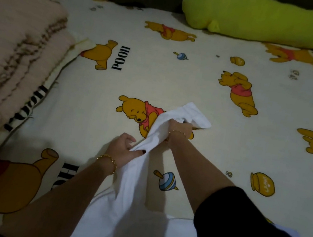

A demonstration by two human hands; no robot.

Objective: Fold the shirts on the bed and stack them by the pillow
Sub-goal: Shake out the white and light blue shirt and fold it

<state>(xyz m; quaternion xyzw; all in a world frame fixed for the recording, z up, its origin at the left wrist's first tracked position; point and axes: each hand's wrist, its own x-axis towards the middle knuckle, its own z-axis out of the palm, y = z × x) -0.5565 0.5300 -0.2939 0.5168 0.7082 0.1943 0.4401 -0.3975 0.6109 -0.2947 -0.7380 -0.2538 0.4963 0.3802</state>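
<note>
Fingers [127, 138] of the left hand [122, 151] curled round a bunched stretch of the shirt [134, 193], the thumb pinching it. The right hand [181, 128] gripped the cloth farther up, its fingers clamped in the folds. The shirt was held just above the sheet [160, 67], trailing back toward the person. A blanket [14, 49] lay at the left and a green plush [271, 19] along the far edge.
</note>
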